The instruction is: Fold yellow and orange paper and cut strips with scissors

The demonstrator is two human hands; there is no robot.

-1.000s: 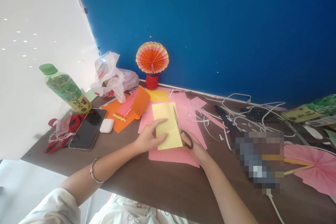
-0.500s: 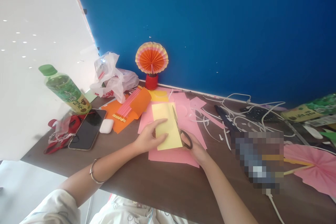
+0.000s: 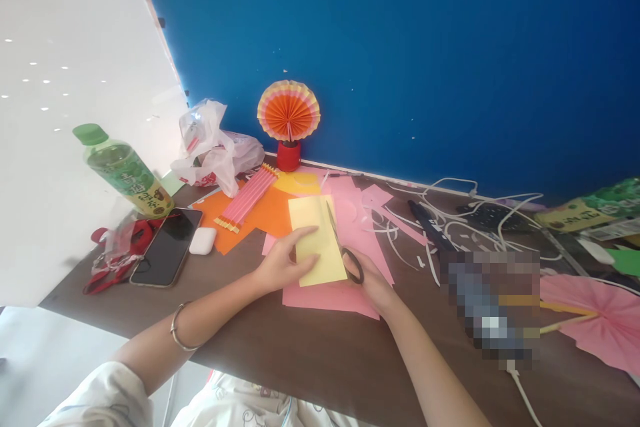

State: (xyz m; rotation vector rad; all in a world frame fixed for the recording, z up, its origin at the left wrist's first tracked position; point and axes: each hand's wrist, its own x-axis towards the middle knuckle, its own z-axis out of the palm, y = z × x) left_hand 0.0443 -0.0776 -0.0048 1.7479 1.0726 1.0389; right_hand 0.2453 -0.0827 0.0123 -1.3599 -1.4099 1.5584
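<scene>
My left hand grips a sheet of yellow paper by its left side, with thumb and index finger lying on top and the other fingers out of sight beneath. In my right hand is a pair of scissors with black handles. Their blades lie along the paper's right edge, pointing away from me; I cannot tell how far apart they are. Pink sheets lie under both hands. Left of the yellow paper are orange paper and a pleated pink strip with yellow and orange ends.
A round paper fan stands on a red base at the blue wall. At left are a green-capped bottle, a phone, a white case and plastic bags. White cables and a pink fan lie right.
The orange paper that curled over the pleated strip has dropped away to lie lower, so more of the strip shows. Both hands, the yellow paper and the scissors are almost unmoved.
</scene>
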